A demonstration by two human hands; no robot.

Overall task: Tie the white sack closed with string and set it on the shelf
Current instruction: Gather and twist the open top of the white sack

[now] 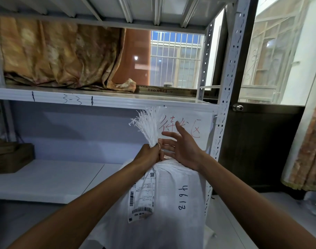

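A white woven sack point(173, 203) stands upright in front of the shelving, with a shipping label and the handwritten number 4613 on its side. Its mouth is gathered into a neck, and the frayed top point(149, 124) fans out above. My left hand point(150, 154) grips that neck in a fist. A thin loop of pale string point(159, 146) shows at the top of the fist. My right hand point(182, 147) is just right of the neck, fingers spread and straight, holding nothing. The white lower shelf point(45, 178) lies to the left behind the sack.
A wooden box point(11, 157) sits at the left end of the lower shelf. The upper shelf point(99, 99) holds a bunched brown-gold cloth point(60, 54). A perforated metal upright point(227, 97) stands right of the sack, with a dark door point(258, 141) beyond. A paper sign with red writing point(189, 126) hangs behind my hands.
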